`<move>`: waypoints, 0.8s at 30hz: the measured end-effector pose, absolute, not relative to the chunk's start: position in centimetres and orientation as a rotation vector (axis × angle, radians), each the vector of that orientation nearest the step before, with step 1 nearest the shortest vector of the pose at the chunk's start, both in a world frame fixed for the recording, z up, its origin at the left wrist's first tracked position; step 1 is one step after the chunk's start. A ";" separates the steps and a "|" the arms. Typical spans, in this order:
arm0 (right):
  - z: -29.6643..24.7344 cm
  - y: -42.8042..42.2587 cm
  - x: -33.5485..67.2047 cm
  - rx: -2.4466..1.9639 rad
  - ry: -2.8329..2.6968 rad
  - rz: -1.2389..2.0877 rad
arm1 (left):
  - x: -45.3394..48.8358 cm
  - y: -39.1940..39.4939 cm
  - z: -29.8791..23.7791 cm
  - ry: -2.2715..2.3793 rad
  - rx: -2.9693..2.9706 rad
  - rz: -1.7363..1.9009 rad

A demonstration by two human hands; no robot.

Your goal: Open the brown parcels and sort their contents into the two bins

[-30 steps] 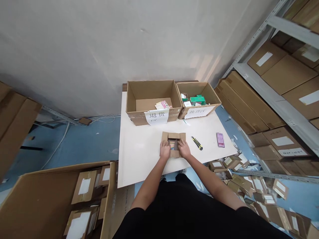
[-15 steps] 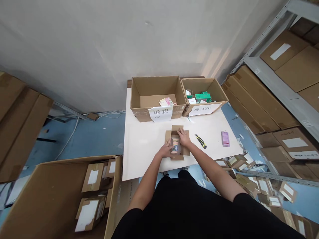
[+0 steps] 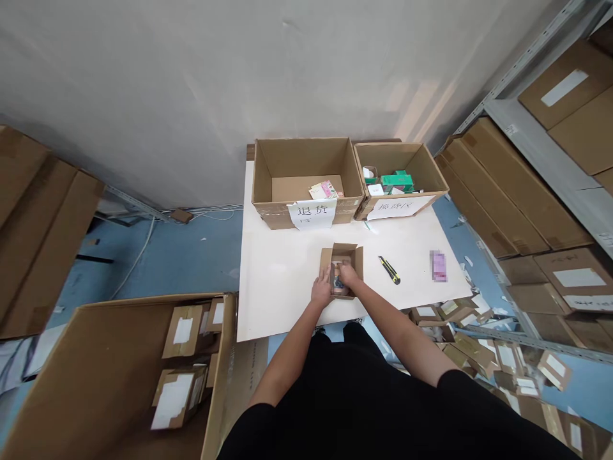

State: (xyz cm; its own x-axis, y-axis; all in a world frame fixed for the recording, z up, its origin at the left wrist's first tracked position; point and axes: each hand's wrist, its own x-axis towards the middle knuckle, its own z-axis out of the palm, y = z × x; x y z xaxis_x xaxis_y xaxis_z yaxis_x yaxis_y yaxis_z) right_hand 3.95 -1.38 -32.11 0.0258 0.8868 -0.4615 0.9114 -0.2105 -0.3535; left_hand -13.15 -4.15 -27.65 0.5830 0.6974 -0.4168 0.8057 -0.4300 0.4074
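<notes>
The small open carton [image 3: 347, 253] is steadied by the left hand [image 3: 321, 292], fingers curled on its left wall, so the packet [image 3: 338, 285] inside is gripped by the right hand [image 3: 348, 276], fingers closed.

A white paper sign [image 3: 312, 213] taped to the front of the larger open box [image 3: 306, 160] on the bench reads "退货", with a third character cut off below. The sign [image 3: 397, 206] on the smaller box [image 3: 407, 156] beside it reads "换货区". The shelf cartons' labels are too small to read.
</notes>
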 end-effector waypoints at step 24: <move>-24.0 2.8 7.5 2.358 2.166 -0.945 | -13.5 -4.9 -29.5 1.398 2.321 -0.152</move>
State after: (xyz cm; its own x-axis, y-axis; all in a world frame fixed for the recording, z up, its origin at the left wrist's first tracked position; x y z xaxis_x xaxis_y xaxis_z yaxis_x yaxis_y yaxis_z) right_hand 7.54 2.83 -24.00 0.0074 0.9630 -0.2695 0.8524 -0.1470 -0.5019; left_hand -13.48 -4.88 -29.48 0.4869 0.8184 -0.3051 0.8649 -0.4029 0.2995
